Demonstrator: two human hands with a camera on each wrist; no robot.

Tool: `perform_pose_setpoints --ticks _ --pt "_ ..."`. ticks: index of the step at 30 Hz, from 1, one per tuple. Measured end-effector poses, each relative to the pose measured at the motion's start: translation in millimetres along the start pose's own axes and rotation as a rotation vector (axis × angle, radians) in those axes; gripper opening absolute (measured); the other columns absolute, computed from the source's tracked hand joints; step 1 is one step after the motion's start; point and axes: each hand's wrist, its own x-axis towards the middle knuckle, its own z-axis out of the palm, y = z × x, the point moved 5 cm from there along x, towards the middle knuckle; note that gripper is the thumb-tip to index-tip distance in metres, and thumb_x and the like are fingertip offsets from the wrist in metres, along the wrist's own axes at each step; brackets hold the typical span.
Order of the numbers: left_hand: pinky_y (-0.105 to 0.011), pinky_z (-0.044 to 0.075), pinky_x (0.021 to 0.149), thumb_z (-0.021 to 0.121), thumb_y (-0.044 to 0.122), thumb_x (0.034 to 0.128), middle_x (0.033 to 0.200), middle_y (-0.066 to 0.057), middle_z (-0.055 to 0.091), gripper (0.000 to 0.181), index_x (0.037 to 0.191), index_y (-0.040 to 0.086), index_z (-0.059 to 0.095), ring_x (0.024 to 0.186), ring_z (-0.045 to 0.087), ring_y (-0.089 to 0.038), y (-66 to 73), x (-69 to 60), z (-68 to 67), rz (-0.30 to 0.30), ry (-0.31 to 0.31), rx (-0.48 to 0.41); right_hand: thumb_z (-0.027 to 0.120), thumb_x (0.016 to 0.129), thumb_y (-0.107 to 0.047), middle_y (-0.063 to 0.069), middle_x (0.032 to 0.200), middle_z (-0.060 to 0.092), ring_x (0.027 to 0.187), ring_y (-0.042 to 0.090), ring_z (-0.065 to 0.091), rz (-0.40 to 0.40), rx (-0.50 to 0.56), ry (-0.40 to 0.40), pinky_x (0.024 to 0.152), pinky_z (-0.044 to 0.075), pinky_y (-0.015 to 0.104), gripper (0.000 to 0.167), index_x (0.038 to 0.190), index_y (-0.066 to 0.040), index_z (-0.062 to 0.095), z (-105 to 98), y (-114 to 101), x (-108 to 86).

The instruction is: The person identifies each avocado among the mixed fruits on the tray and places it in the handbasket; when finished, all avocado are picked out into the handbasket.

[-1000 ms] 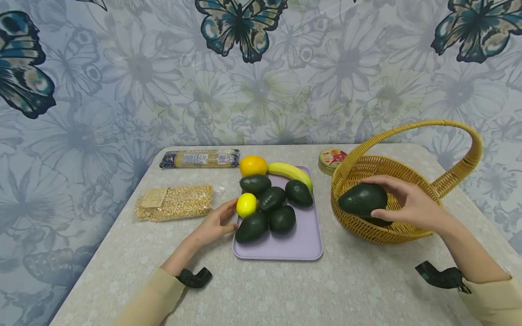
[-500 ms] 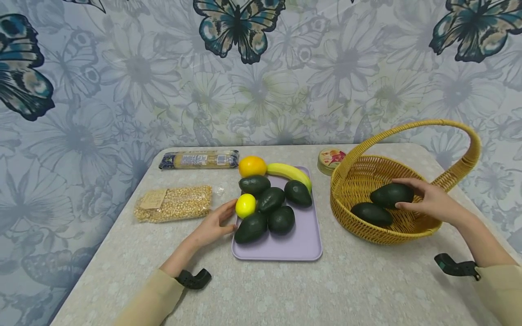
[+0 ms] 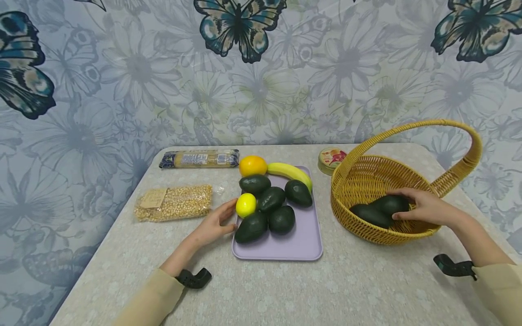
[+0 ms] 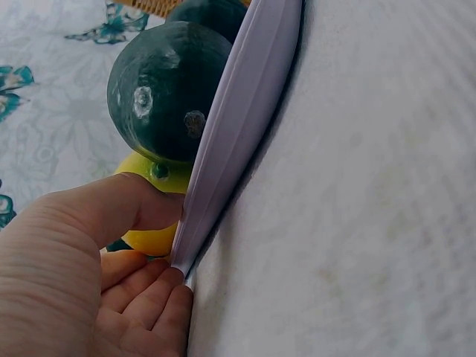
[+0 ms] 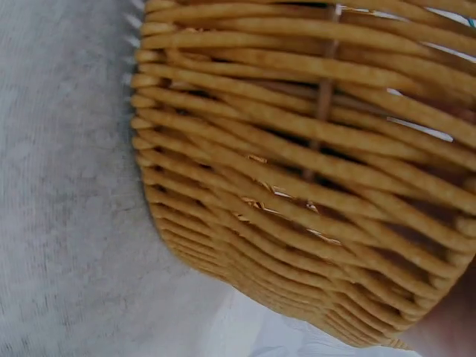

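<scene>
While the right hand (image 3: 426, 209) grips 1 avocado (image 3: 390, 205) inside the basket (image 3: 359, 181), the left hand (image 3: 214, 225), fingers relaxed, touches the tray (image 3: 277, 252). Avocado likely firm, slick; best cupped mid-body.

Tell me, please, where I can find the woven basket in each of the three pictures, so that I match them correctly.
Head: the woven basket stands at the right, its handle arching up.
Left wrist: only a small strip of the woven basket shows, at the top edge, left of centre.
Right wrist: the woven basket fills the centre and right, seen close.
Shared landmark: the pale tabletop, visible in all three.
</scene>
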Motion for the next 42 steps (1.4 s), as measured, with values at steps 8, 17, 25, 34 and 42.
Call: perform_pose_setpoints --ticks 8,17,25,34,42 --pt "-0.045 0.025 0.11 0.061 -0.005 0.0859 0.151 -0.021 0.024 0.074 0.149 0.0 0.022 0.136 0.026 -0.037 1.9 -1.3 -1.3 0.011 0.001 0.018 0.076 0.081 -0.023 0.017 0.136 0.047 0.122 0.03 0.047 -0.018 0.059 0.155 0.084 0.037 0.008 0.067 0.139 -0.008 0.045 -26.6 -44.7 -15.7" --pt "-0.043 0.025 0.11 0.062 -0.004 0.0856 0.151 -0.018 0.025 0.074 0.149 0.002 0.024 0.136 0.027 -0.034 1.8 -2.0 -3.9 -0.004 0.005 0.027 0.071 0.068 0.022 0.025 0.131 0.049 0.123 0.025 0.046 -0.628 0.508 0.385 0.102 0.039 0.025 0.064 0.127 0.017 0.046 -17.0 -161.7 1.2" --pt "-0.043 0.025 0.11 0.062 -0.006 0.0852 0.15 -0.019 0.026 0.074 0.148 0.001 0.024 0.136 0.027 -0.034 1.6 0.4 -3.0 0.014 0.002 0.011 0.072 0.084 -0.009 0.009 0.142 0.043 0.131 0.02 0.038 -0.291 0.573 0.39 0.108 0.031 0.031 0.063 0.14 -0.007 0.043 58.9 -180.0 83.5" --pt "-0.047 0.024 0.11 0.06 -0.009 0.085 0.15 -0.024 0.023 0.073 0.147 -0.005 0.021 0.135 0.026 -0.039 13.5 -1.6 0.3 -0.006 -0.013 0.0 0.073 0.083 -0.032 0.012 0.143 0.041 0.131 0.03 0.037 0.077 0.521 0.39 0.109 0.03 0.042 0.073 0.142 -0.004 0.039 113.1 -145.7 128.3" --pt "-0.048 0.025 0.109 0.06 -0.009 0.0846 0.148 -0.026 0.025 0.072 0.146 -0.008 0.022 0.134 0.027 -0.041 35.8 -7.1 1.4 -0.021 -0.015 0.012 0.076 0.08 -0.031 0.017 0.138 0.046 0.127 0.031 0.042 0.098 0.46 0.402 0.105 0.035 0.044 0.07 0.137 -0.003 0.045 128.2 -133.2 135.8"
